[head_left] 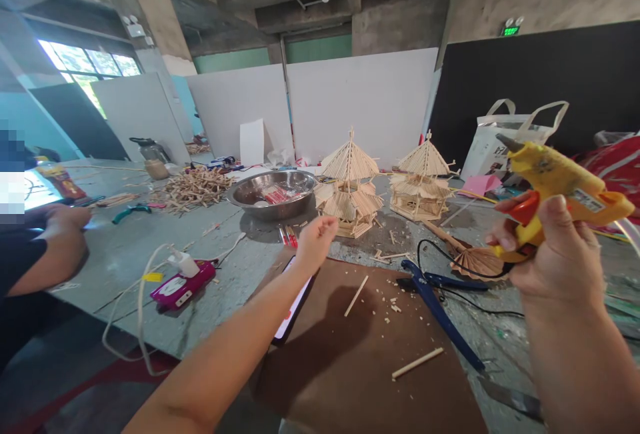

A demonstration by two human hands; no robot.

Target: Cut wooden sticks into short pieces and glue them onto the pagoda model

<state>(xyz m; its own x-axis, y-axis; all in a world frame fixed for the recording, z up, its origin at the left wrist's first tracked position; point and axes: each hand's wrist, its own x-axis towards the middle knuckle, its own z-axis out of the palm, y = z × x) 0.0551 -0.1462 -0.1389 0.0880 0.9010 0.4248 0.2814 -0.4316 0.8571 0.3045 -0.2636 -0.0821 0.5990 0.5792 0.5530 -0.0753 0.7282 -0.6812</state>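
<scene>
My right hand (560, 254) is wrapped round the handle of a yellow hot glue gun (560, 174), raised at the right with its dark nozzle pointing up and left. In the middle, my left hand (316, 241) is closed with its fingertips pinched together; whatever they hold, if anything, I cannot make out. Just behind those fingers stands a pagoda model (350, 194) built of thin wooden sticks; I cannot tell whether they touch. A second, similar model (421, 184) is to its right. Two loose sticks, one thin (356, 296) and one thicker (418, 363), lie on the brown board (330, 367).
A phone (293, 307) lies under my left forearm. Blue-handled cutters (445, 317) and a black cable lie right of the board. Behind are a steel bowl (273, 197) and a stick pile (197, 187). A purple power strip (184, 285) and another person's arm (55, 247) are left.
</scene>
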